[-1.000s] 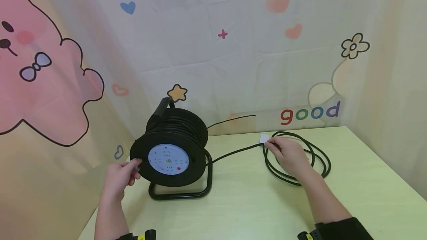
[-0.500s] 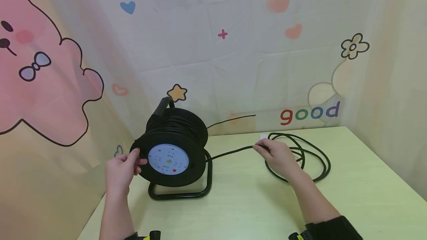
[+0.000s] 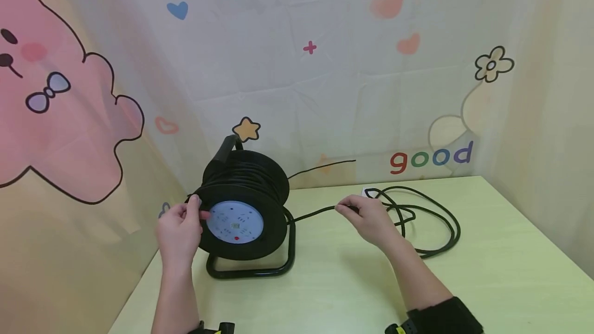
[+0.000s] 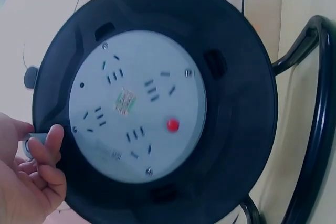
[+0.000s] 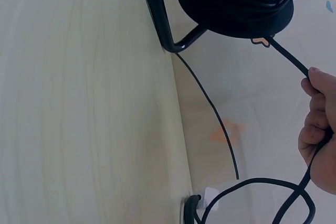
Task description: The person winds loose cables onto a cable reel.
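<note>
the left hand (image 3: 180, 228), fingers curled, pinched a small grey knob (image 4: 39, 137) at the edge of a black plastic cable reel (image 3: 246, 192), and had risen along that edge. the right hand (image 3: 368, 220) gripped a smooth black round cord (image 3: 315, 214) and had shifted inward, toward the reel between the two hands. the red round button (image 4: 172, 125) on the reel's front had swung leftward, toward the left hand, so the drum had turned a little. the stretch of cord from right hand to reel had shortened, and the loose black loops (image 3: 457, 235) beside and beyond the right hand had been pulled out of shape; winding seemed under way, with cord left to take in.

just right of the left hand, the reel stood on a bent black tubular stand (image 3: 250, 273), its round pale-blue socket face (image 3: 234, 220) turned toward the person, with many turns of cord packed behind. beyond the right hand was a small white tag (image 3: 364, 191).
</note>
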`<state>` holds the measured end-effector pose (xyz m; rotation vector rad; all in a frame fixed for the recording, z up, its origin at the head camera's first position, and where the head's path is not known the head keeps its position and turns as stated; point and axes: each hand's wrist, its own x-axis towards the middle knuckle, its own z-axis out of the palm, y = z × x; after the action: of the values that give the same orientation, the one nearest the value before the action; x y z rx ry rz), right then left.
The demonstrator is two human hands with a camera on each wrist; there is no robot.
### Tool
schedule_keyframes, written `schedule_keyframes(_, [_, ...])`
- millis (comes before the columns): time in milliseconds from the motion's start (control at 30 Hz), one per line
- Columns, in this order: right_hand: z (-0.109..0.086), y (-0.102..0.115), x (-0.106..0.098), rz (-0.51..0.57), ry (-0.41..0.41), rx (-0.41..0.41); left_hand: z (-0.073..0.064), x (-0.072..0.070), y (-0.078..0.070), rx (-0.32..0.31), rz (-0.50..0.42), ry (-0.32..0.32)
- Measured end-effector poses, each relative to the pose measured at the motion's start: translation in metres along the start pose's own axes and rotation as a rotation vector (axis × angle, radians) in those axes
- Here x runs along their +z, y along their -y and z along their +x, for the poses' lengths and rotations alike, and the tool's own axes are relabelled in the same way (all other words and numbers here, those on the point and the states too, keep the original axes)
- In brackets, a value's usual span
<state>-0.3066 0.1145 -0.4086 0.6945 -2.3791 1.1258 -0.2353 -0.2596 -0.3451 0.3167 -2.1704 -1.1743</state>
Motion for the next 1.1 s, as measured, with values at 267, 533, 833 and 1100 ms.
schedule_keyframes(267, [0.006, 0.005, 0.015, -0.001, -0.006, 0.015, -0.003, 0.010, -0.010, 0.129, 0.041, -0.074])
schedule_keyframes(533, [0.011, 0.011, 0.026, 0.080, 0.033, -0.005, -0.005, 0.016, -0.015, 0.235, 0.072, -0.111])
schedule_keyframes(833, [0.015, 0.018, 0.042, 0.088, 0.070, 0.003, -0.010, 0.024, -0.024, 0.395, 0.163, -0.113])
schedule_keyframes(1100, [0.020, 0.025, 0.057, 0.131, 0.089, 0.035, -0.018, 0.035, -0.038, 0.474, 0.200, -0.081])
